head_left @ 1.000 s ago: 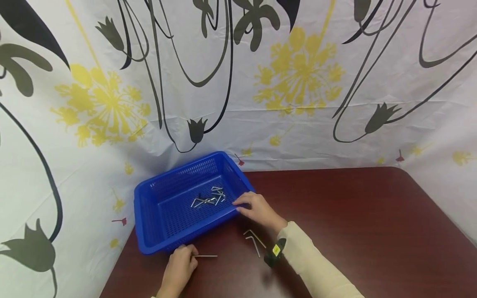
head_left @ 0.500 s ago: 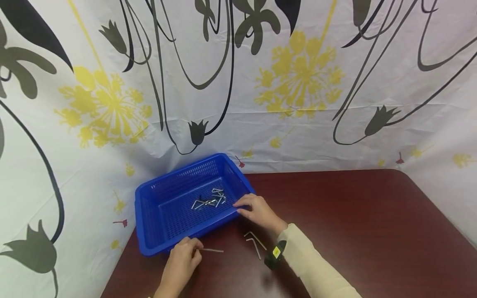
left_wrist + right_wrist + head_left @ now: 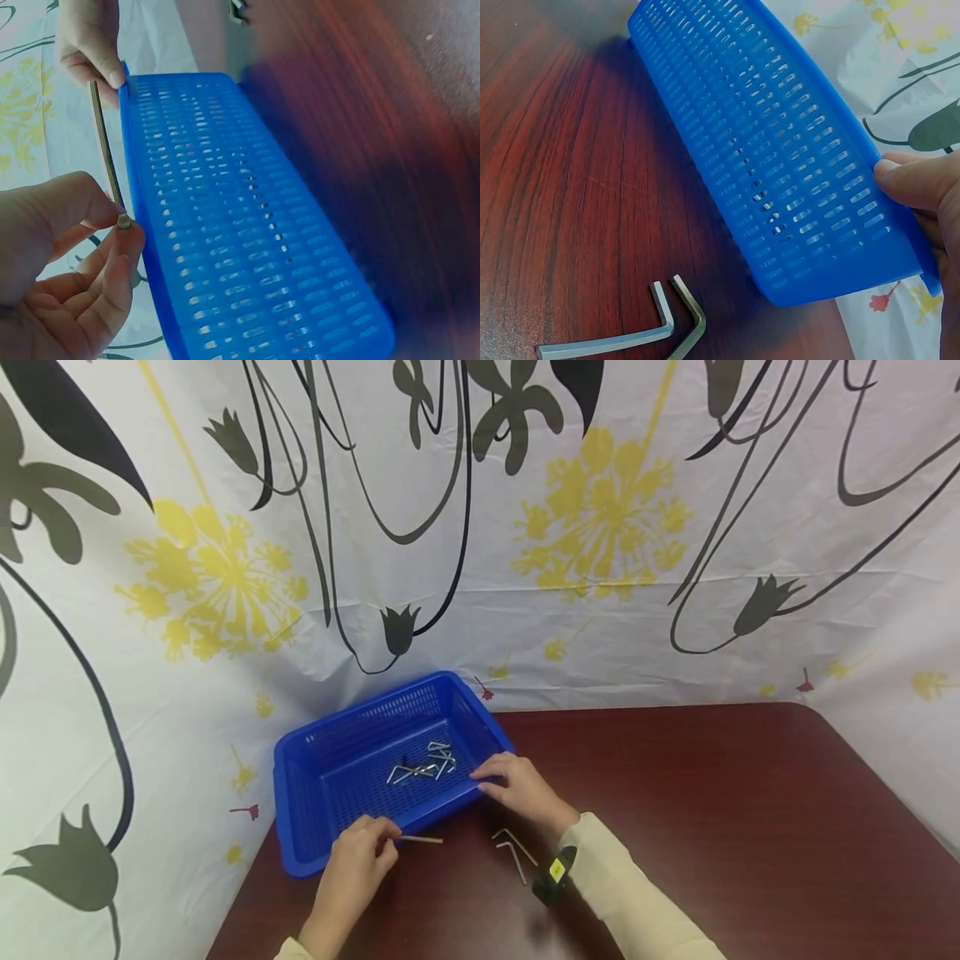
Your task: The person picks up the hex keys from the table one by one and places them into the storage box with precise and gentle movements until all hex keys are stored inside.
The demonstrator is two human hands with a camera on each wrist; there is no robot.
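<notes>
My left hand (image 3: 356, 870) pinches a hex key (image 3: 106, 146) between thumb and fingertips, beside the near rim of the blue basket (image 3: 300, 864). The key's long arm points to the right, and its short end shows at the fingertips in the left wrist view. With thumb and fingers, my right hand (image 3: 525, 789) grips the basket's rim at its near right corner. Several metal hex keys (image 3: 412, 770) lie in a loose heap on the basket floor. On the table below my right hand lie a silver hex key (image 3: 615, 343) and a darker, brassy one (image 3: 694, 322).
The basket stands at the left of the dark red-brown table (image 3: 675, 818), close to a patterned white cloth (image 3: 585, 660) hanging behind. A black wrist device (image 3: 551, 877) sits on the right forearm, just right of the loose keys.
My left hand has risen from beside the table toward the basket's near rim, carrying the hex key. The right hand stays on the rim, and the keys on the table have not moved.
</notes>
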